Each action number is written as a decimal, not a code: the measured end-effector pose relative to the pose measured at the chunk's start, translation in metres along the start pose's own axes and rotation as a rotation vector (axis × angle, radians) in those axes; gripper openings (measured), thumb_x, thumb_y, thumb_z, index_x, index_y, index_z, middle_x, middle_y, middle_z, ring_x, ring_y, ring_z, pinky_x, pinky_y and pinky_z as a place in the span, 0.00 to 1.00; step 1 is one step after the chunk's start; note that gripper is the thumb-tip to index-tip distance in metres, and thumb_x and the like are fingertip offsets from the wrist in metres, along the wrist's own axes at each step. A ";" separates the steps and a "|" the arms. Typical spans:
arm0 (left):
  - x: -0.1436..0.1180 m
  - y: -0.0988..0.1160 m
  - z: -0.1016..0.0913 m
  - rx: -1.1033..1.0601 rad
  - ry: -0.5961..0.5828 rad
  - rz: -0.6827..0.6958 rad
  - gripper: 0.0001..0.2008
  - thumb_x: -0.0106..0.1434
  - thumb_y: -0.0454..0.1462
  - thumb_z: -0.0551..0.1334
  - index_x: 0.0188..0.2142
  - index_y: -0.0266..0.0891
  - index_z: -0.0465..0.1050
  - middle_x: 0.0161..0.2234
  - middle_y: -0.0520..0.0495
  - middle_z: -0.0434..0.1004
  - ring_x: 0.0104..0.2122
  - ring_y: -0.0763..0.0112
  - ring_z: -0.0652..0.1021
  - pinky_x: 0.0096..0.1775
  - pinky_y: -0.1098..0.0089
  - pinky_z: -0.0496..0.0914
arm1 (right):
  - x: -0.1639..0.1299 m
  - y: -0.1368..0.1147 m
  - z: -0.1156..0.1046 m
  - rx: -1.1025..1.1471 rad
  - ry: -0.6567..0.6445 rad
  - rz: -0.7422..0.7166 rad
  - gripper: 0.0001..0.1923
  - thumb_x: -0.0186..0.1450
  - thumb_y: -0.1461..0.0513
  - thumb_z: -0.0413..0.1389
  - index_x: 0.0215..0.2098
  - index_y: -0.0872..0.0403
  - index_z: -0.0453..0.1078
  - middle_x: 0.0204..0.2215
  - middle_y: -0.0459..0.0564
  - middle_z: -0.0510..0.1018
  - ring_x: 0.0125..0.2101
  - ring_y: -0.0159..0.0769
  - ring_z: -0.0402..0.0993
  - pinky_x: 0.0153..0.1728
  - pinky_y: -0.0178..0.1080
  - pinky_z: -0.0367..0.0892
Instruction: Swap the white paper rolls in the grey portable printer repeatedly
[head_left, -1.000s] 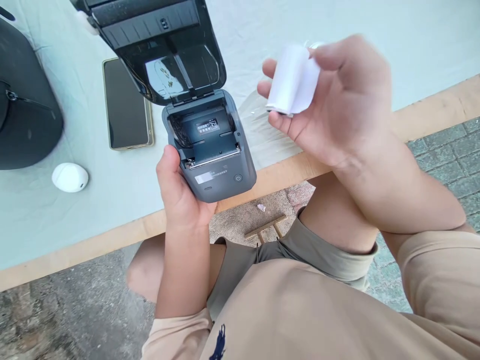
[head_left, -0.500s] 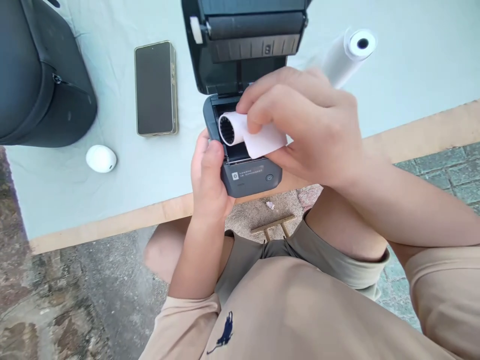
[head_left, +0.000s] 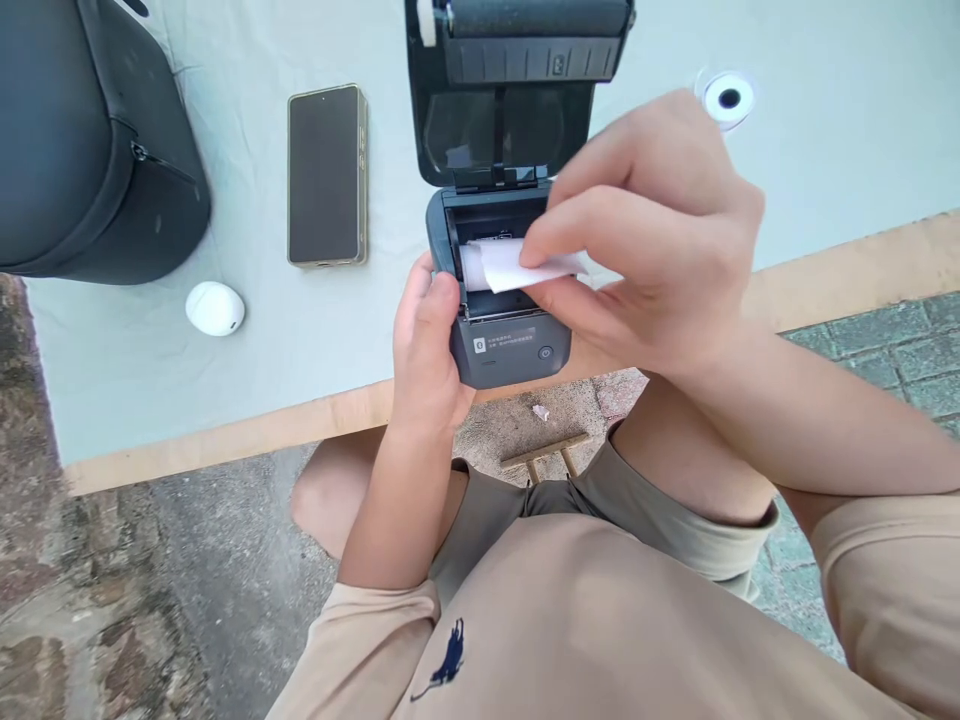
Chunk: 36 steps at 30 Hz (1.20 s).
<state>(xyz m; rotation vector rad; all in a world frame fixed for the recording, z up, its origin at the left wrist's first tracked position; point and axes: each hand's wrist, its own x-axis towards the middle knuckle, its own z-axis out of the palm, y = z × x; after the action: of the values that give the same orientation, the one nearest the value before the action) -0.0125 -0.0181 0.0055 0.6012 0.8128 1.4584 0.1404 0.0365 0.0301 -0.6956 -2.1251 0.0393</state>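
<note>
A dark grey label printer (head_left: 510,352) is at the table's front edge with its lid (head_left: 499,125) swung up. My left hand (head_left: 427,345) is closed around the printer's left side, thumb on the rim. Inside the compartment lies a small roll of white paper (head_left: 474,268), partly covered by its own loose end. That loose end (head_left: 510,265) is pinched between the thumb and fingers of my right hand (head_left: 652,235), above the compartment's right side. My right hand hides the printer's right edge.
A phone (head_left: 326,175) lies on the pale cloth (head_left: 255,370) left of the printer. Further left are a white egg-shaped case (head_left: 215,308) and a black zippered bag (head_left: 142,200). A white roll (head_left: 729,98) is behind my right hand. The table edge (head_left: 337,412) has a wooden strip.
The paper roll has gone down into the compartment; its open end no longer faces up. My right hand keeps its pinch on the loose end. The view has shifted slightly.
</note>
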 end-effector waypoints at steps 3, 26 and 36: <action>0.001 0.003 -0.003 -0.048 -0.038 -0.001 0.13 0.70 0.44 0.53 0.41 0.42 0.74 0.38 0.48 0.77 0.37 0.71 0.78 0.42 0.69 0.74 | -0.002 -0.006 0.002 0.022 -0.017 -0.062 0.05 0.67 0.59 0.53 0.33 0.51 0.68 0.33 0.42 0.78 0.37 0.39 0.76 0.36 0.47 0.67; 0.005 -0.002 -0.027 0.130 -0.149 0.002 0.23 0.51 0.36 0.73 0.46 0.45 0.70 0.44 0.48 0.78 0.50 0.57 0.80 0.47 0.64 0.78 | 0.003 0.012 -0.001 0.753 -0.090 0.712 0.30 0.67 0.48 0.50 0.63 0.51 0.54 0.62 0.52 0.64 0.59 0.38 0.66 0.60 0.42 0.67; -0.001 0.004 -0.012 0.104 -0.138 0.012 0.18 0.60 0.46 0.68 0.47 0.44 0.70 0.43 0.45 0.77 0.52 0.54 0.79 0.41 0.66 0.76 | 0.004 0.001 -0.001 0.900 -0.428 0.567 0.32 0.62 0.53 0.60 0.57 0.51 0.50 0.55 0.51 0.64 0.41 0.28 0.68 0.39 0.33 0.68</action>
<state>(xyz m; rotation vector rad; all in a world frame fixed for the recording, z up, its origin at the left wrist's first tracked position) -0.0245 -0.0206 0.0009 0.7777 0.7810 1.3758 0.1398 0.0397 0.0336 -0.7262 -1.9147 1.4565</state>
